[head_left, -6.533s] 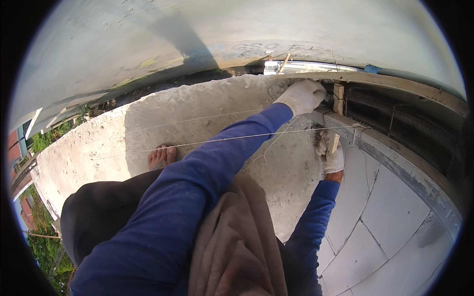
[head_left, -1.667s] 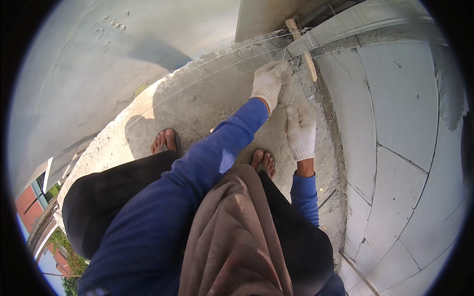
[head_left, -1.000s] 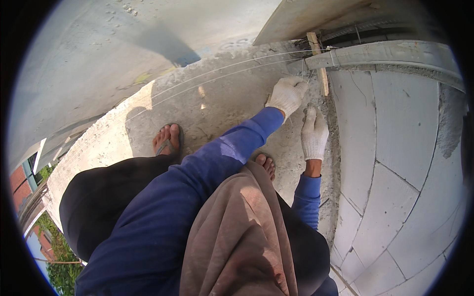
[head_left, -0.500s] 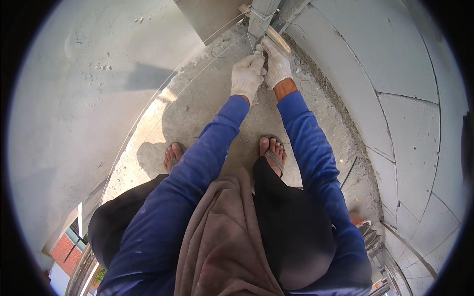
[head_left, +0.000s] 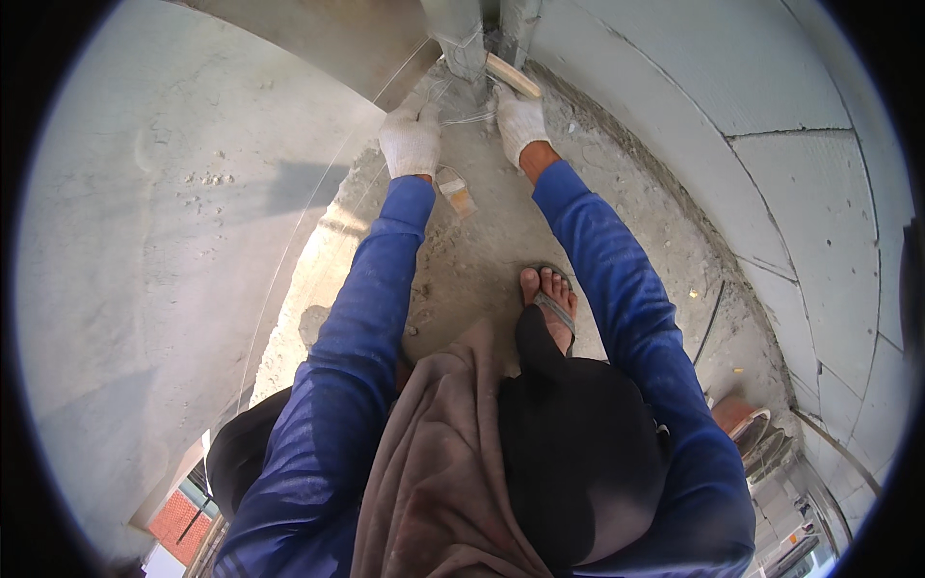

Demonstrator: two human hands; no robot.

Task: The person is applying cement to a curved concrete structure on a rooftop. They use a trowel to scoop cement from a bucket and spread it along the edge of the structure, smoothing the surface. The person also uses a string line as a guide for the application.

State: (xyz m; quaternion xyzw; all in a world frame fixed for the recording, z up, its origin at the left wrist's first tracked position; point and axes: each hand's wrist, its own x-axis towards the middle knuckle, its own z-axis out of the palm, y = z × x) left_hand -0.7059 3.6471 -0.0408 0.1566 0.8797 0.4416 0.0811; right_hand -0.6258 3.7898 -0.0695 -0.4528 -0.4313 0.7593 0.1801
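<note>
Thin white string [head_left: 467, 119] stretches in a few strands between my two hands, both in white knitted gloves. My left hand [head_left: 411, 142] is closed on the string at its left end, the thumb lying along the top. Pinching the other end is my right hand [head_left: 520, 120], its fingertips partly hidden, just below a short strip of pale wood [head_left: 513, 75]. That strip leans at the foot of an upright post [head_left: 462, 48] with string wound around it. Beside my left wrist is a small whitish and yellow flat piece [head_left: 457, 196] with a loop of string at its top.
A grey block wall [head_left: 790, 202] curves up on the right, and a smooth plastered surface [head_left: 183, 241] fills the left. Another string [head_left: 308, 207] runs along its edge. Rough concrete floor [head_left: 462, 279] lies under my sandalled foot [head_left: 549, 299]. A reddish bucket-like container [head_left: 737, 419] is at lower right.
My hands have moved apart, the left one going left, drawing string out between them. The small whitish and yellow piece has come into sight. My view has shifted slightly.
</note>
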